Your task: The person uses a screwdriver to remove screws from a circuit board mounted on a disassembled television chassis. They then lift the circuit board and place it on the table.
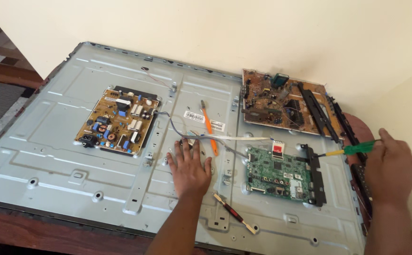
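A large grey metal back panel (73, 156) of a flat screen lies face down across the table. My left hand (189, 170) rests flat on it near the middle, fingers spread, close to a bundle of grey wires (182, 130). My right hand (390, 167) grips a screwdriver with a green and yellow handle (357, 148), its tip aimed at the black bracket (313, 174) beside the green circuit board (277, 172). A yellow-brown power board (118, 120) sits on the left of the panel.
An orange-handled tool (209, 127) lies near the panel's centre, and a dark red-handled tool (234, 213) near the front edge. A loose brown circuit board (281, 101) with black strips lies at the back right against the cream wall. Wooden table edge shows in front.
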